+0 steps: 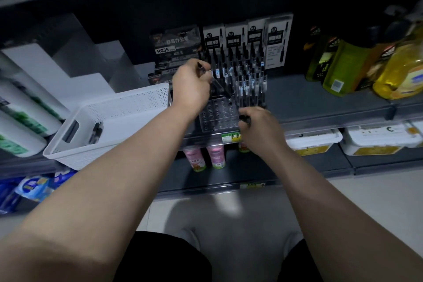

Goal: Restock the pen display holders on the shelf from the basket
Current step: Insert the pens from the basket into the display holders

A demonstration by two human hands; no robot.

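In the head view, the clear pen holder (217, 119) stands at the front edge of the shelf (320, 107). Its back rows are filled and its front holes are bare. The left hand (192, 89) curls its fingers round spare pens (211, 80), probably as a ready supply. The right hand (258, 128) pinches what looks like one pen beside the front holes. The basket (128, 110) sits just left, within reach, and a few pens lie in it.

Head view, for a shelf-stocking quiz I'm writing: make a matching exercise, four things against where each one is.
Things:
1 white basket
2 pen holder
3 yellow bottle
4 pink cans

Places:
A lower shelf
B upper shelf, far right
C upper shelf, middle
D upper shelf, left

Pairs: 1-D, 2-C, 3-B, 4-A
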